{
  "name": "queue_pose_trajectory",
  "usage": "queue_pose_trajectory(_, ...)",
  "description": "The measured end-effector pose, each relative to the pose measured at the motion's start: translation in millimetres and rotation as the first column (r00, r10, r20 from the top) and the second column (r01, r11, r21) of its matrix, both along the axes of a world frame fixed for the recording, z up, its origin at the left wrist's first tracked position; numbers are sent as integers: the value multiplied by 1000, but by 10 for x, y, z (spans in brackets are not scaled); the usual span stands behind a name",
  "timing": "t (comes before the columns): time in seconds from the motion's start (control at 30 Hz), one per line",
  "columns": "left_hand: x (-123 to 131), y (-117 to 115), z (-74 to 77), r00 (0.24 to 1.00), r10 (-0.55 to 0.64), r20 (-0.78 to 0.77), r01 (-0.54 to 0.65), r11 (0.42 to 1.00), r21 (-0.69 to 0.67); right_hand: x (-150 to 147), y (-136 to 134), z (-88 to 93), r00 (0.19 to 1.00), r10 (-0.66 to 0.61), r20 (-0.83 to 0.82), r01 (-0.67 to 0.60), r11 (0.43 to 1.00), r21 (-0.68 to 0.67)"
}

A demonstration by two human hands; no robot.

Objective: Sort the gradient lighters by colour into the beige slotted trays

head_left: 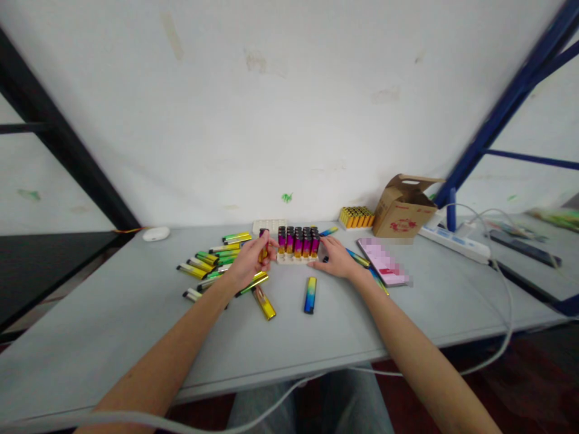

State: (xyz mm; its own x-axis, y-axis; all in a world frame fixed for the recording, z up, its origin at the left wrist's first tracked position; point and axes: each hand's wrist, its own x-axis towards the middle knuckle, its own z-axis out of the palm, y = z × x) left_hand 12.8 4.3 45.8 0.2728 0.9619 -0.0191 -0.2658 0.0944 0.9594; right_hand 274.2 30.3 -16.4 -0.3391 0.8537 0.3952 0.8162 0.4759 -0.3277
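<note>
My left hand [253, 260] is closed around an upright purple-and-orange lighter [263, 246], just left of a white tray [296, 261]. In the tray stand several rows of lighters [297, 242] with the same purple-to-orange colouring and dark tops. My right hand [337, 256] grips the tray's right end, thumb at the front corner and fingers along the side. A blue-and-yellow lighter [310, 295] lies in front of the tray. Beside it, further left, is a gold lighter [265, 303]. Loose green and gold lighters [205, 265] lie scattered around my left hand.
Behind my left hand lies another white tray [270, 224]. At the back right are a tray of yellow-orange lighters [357, 217] and an open cardboard box [402, 211]. A phone [383, 262], a power strip [456, 243] and cables sit on the right; a white case [156, 234] is far left.
</note>
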Motion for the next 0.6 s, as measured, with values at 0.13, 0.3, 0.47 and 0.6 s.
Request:
queue_pose_trajectory(0.13,-25,-11,67,991,-48,123,61,992,-106,10,9,-13,1000,12,-20,-12,1000,0)
queue_pose_trajectory(0.3,-44,-21,96,977,-104,185,138,974,-179,0,2,2,999,30,-29,-30,999,-10)
queue_pose_trajectory(0.47,-28,31,28,984,-90,153,125,964,-236,-18,-14,26,999,33,-13,-33,999,-25)
queue_pose_trajectory(0.6,-14,81,-24,998,-29,47,38,979,-198,-15,-8,4,999,40,-10,-41,999,-13)
